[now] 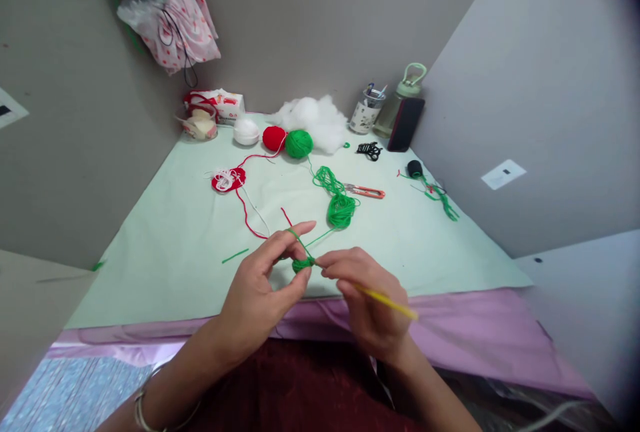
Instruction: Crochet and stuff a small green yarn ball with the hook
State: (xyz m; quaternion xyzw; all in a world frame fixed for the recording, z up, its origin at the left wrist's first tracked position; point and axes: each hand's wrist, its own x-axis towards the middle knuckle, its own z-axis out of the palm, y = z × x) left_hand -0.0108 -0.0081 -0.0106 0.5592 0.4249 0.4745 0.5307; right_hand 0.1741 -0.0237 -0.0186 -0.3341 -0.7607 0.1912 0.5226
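My left hand (265,279) pinches a small green crochet piece (303,264) between thumb and fingers, with green yarn running over its raised forefinger. My right hand (367,295) grips a yellow crochet hook (387,302), its tip at the green piece. The strand leads back to a loose heap of green yarn (340,205) and on to a green yarn ball (299,143) at the rear of the pale green table (165,245).
A red ball (274,138), a white ball (247,131), white stuffing (313,119), a red crochet piece (227,179) and orange-handled snips (367,191) lie behind. A cup of tools (366,112), a bottle (400,99), a black spool (415,168) stand right. A bag (170,19) hangs on the wall.
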